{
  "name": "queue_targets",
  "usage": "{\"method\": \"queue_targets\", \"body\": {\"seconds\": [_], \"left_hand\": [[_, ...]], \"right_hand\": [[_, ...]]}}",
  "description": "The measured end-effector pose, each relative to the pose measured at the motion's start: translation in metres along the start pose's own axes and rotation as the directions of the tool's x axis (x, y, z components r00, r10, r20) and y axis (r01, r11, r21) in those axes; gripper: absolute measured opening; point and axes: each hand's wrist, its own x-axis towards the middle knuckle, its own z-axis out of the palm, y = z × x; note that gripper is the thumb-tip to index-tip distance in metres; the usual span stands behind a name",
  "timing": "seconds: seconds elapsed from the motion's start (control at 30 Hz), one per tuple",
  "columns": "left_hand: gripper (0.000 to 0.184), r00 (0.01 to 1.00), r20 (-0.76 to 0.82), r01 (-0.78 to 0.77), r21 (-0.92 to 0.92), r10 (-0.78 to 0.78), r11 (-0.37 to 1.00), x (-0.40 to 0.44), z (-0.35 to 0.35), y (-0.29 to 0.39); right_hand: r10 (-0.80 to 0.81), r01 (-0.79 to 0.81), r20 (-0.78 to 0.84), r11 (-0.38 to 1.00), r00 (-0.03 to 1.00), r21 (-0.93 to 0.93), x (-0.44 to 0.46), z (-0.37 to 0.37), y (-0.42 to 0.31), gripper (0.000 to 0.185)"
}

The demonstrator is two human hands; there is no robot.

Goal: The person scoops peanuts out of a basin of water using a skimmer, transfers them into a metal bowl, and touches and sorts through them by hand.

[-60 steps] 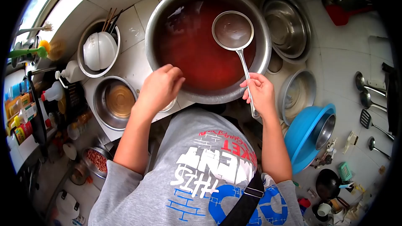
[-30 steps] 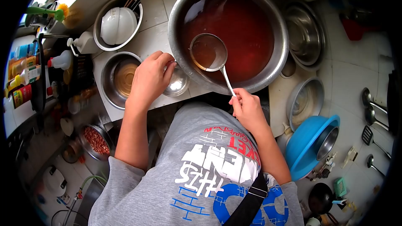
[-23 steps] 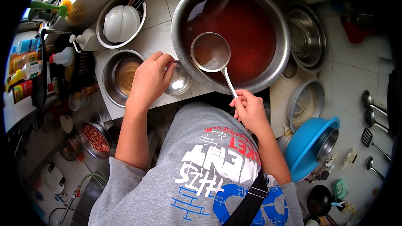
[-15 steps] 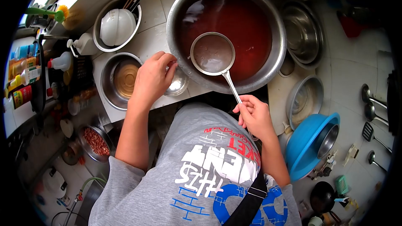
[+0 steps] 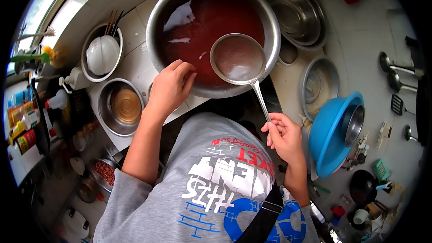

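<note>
A large metal basin [image 5: 155, 47] holds dark red liquid. My right hand [image 5: 285, 137] is closed on the handle of a round fine-mesh strainer [image 5: 238, 59], which is held level over the right part of the liquid. Beside the near left rim, my left hand [image 5: 173, 85] hovers with curled fingers, thumb and fingertips close together. Whatever may be between them is hidden. A small metal bowl [image 5: 181, 110] is mostly covered by that hand. Further left stands a metal bowl [image 5: 104, 113] with a tan round shape inside.
A pot [image 5: 84, 58] with white bowls and chopsticks stands at the back left. Nested metal basins [image 5: 315, 40], another metal basin [image 5: 334, 87] and a blue basin [image 5: 324, 139] are on the right. Ladles [image 5: 386, 63] hang along the right wall. Reddish nuts or beans [image 5: 104, 172] fill a bowl lower left.
The view has shifted, so the basin sits further left. The strainer has moved right over the liquid, towards the basin's right rim. My left hand now overlaps the near left rim.
</note>
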Motion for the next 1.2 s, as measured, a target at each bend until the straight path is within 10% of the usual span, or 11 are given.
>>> {"method": "queue_targets", "body": {"seconds": [0.43,0.57,0.9,1.03,1.2], "left_hand": [[0.008,0.962,0.059,-0.251,-0.208,0.268,0.945,-0.008,0.017,0.055],[0.009,0.950,0.047,-0.288,-0.262,0.310,0.921,-0.053,0.030,0.072],[0.009,0.993,0.060,-0.092,-0.191,0.105,0.977,-0.238,0.109,0.087],[0.012,0.995,0.068,-0.061,-0.203,0.076,0.977,-0.314,0.142,0.078],[0.009,0.988,0.119,0.116,-0.196,-0.094,0.974,-0.375,0.159,0.059]], "right_hand": [[-0.035,0.111,-0.242,0.944,0.970,0.310,-0.072,-0.008,0.055,0.027],[-0.248,0.361,-0.380,0.894,0.891,0.265,-0.096,-0.013,0.080,0.029],[-0.567,0.665,-0.406,0.732,0.717,0.151,-0.106,-0.021,0.170,0.024],[-0.483,0.582,-0.346,0.758,0.804,0.294,-0.080,-0.004,0.232,0.013],[-0.272,0.272,-0.407,0.961,0.872,-0.060,-0.046,0.033,0.349,0.018]]}}
